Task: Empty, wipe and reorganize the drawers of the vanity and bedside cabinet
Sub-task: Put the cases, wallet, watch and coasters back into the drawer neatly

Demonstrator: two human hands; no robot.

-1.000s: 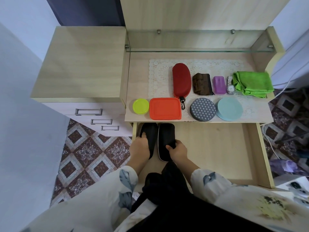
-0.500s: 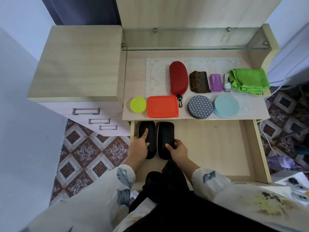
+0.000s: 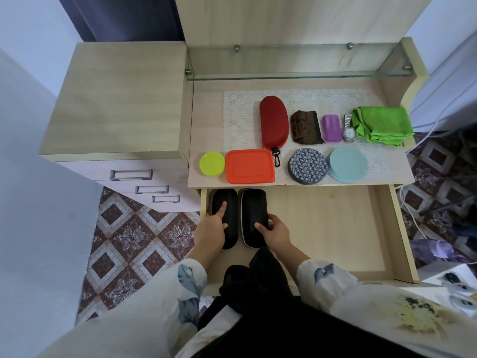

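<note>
Here, in the lower middle of the frame, the vanity's drawer (image 3: 322,228) stands pulled out, and two black glasses cases lie side by side at its left end, lengthwise and nearly touching. The left hand (image 3: 210,229) rests flat on the left black case (image 3: 229,198), index finger stretched straight along its top, nothing gripped. The right hand (image 3: 275,232) holds the right black case (image 3: 254,210) near its lower end, thumb on the lid and fingers curled round its right edge. The two hands are apart, one to each case.

Above the drawer, on the vanity top (image 3: 206,120), sits a front row: a yellow-green round tub (image 3: 211,164), an orange lidded box (image 3: 249,166), a patterned round tin (image 3: 307,165) and a pale blue round lid (image 3: 348,164) (whether it caps anything I cannot tell). Behind them lie a red glasses case (image 3: 273,122), a brown pouch (image 3: 305,126), a purple case (image 3: 331,127), a wristwatch (image 3: 349,130) and a folded green cloth (image 3: 384,125). The bedside cabinet (image 3: 116,104) fills the upper left.
</note>
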